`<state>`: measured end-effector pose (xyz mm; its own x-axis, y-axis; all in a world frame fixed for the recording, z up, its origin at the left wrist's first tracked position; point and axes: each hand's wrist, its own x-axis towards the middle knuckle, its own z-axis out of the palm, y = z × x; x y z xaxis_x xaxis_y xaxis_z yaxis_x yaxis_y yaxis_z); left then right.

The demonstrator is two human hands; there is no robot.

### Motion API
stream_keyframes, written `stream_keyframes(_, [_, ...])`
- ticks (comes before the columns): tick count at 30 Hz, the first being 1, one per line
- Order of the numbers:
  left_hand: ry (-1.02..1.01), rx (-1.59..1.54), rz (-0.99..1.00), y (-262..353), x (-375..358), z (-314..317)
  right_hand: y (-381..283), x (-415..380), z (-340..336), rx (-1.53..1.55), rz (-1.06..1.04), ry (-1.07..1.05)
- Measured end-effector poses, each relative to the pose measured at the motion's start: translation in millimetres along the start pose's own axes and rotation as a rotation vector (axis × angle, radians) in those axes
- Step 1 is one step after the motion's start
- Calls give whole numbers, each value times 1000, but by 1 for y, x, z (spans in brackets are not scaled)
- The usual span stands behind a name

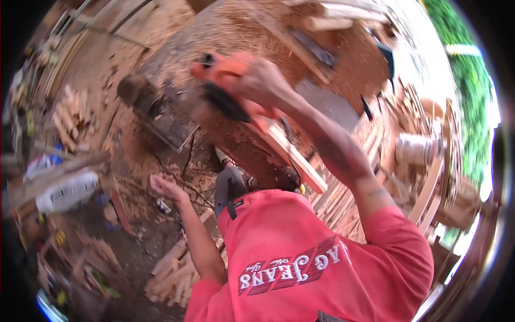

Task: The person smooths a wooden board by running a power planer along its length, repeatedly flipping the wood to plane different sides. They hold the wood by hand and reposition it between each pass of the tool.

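Observation:
My right hand (260, 80) is closed around the handle of an orange electric planer (228, 67) with a black side part; both are slightly blurred. The tool sits over the far end of a pale strip of wood (303, 163), which runs back toward my body on a brown, worn wooden bench (263, 163). Low on the left, away from the wood, my left hand (167, 188) hangs with its fingers loosely bent and partly apart, nothing visible in them. The planer's underside is hidden.
Wood shavings (230, 27) cover the ground ahead. A dark block-like object (150, 110) stands left of the bench. Cut sticks (70, 118) lie far left, near a white sack (67, 190). Long strips (343, 206) are stacked on the right, near a white bucket (418, 149).

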<state>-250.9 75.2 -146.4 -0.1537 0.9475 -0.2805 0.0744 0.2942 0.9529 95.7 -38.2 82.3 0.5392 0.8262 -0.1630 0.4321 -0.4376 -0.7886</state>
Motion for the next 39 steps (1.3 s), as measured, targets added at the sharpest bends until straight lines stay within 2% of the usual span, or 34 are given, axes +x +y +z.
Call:
stream_keyframes(2, [-34, 62, -102, 23, -25, 1, -5, 1, -3, 126, 11, 37])
stream_keyframes(4, [-161, 70, -61, 30, -39, 8, -20, -6, -15, 87, 282, -104])
stream_keyframes(5, [-233, 68, -40, 31, -48, 9, -15, -19, -16, 92, 272, -92])
stream_keyframes(7, [-351, 16, -14, 29, -63, 21, 4, -66, -19, 292, 68, 133])
stream_keyframes(10, [-455, 88, 135, 29, -88, 47, 15, -150, -45, 344, 159, 179])
stream_keyframes(12, [-597, 299, 471, 39, -114, 67, 34, -214, -57, 334, 275, 235])
stream_keyframes(13, [-620, 299, 488, 47, -132, 75, 45, -248, -63, 282, 352, 245])
stream_keyframes(15, [-864, 380, 139, 63, -173, 88, 60, -319, -67, 236, 451, 336])
stream_keyframes(17, [-1038, 492, -35, 68, -215, 101, 103, -396, -62, -91, 230, 443])
stream_keyframes(19, [-1116, 619, 10, 35, -249, 108, 82, -451, -62, 188, 765, 666])
stream_keyframes(21, [-1199, 528, -193, 31, -295, 107, 86, -506, -56, 333, 1006, 768])
stream_keyframes(23, [-1167, 535, -193, 23, -319, 109, 94, -544, -34, 357, 994, 1035])
stream_keyframes(25, [-1018, 550, -167, 28, -337, 111, 110, -580, -13, 426, 1060, 1142])
stream_keyframes(27, [-912, 590, -129, -13, -323, 116, 142, -614, 17, 512, 1074, 1179])
stream_keyframes(28, [-849, 521, -184, -1, -333, 117, 149, -619, 25, 551, 1109, 1232])
stream_keyframes(29, [-843, 521, -162, 3, -333, 115, 154, -626, 31, 573, 1096, 1231])
stream_keyframes(31, [-886, 264, -345, 12, -331, 107, 149, -625, 28, 436, 1277, 1039])
stream_keyframes(33, [-980, 179, -421, 9, -305, 91, 159, -622, 37, 485, 1189, 1092])
stream_keyframes(35, [-859, 73, -611, 66, -326, 80, 173, -621, 43, 616, 1118, 1060])
stream_keyframes(37, [-983, -33, -648, 98, -318, 71, 185, -620, 44, 676, 1076, 1032])
stream_keyframes(39, [-1126, -324, -663, 113, -290, 64, 199, -608, 41, 647, 1069, 917])
